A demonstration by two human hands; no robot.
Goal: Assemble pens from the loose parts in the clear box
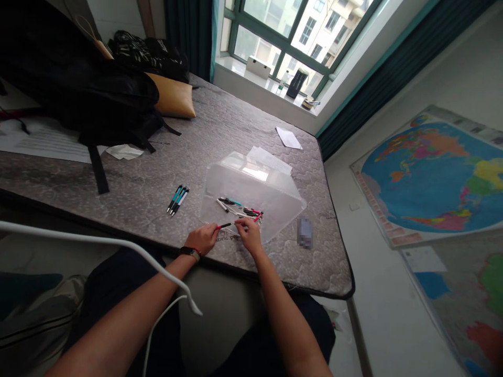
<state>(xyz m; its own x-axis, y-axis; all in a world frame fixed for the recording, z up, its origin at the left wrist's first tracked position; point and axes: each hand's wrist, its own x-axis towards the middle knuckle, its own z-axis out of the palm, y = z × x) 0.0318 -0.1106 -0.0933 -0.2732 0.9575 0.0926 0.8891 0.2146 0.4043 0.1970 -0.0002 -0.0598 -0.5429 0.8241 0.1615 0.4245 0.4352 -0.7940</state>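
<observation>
My left hand [203, 237], with a band on the wrist, is closed round a red pen with a black end [223, 226] that points to the right. Just off that end, the fingers of my right hand [248, 233] are pinched together; what they hold is too small to make out. Both hands are at the front opening of a clear plastic box [253, 189] that seems to lie on its side. Several loose pens and pen parts [239, 208], black, white, blue and red, lie in the box. Three blue, black and white pens [178, 200] lie side by side left of it.
The quilted mattress [157, 230] bears everything. A black backpack [90, 89] and a tan cushion-like item [173, 96] stand at the left. Papers [288, 138] lie behind the box, a blurred object [304, 233] to its right. A white cable [129, 244] crosses the left foreground.
</observation>
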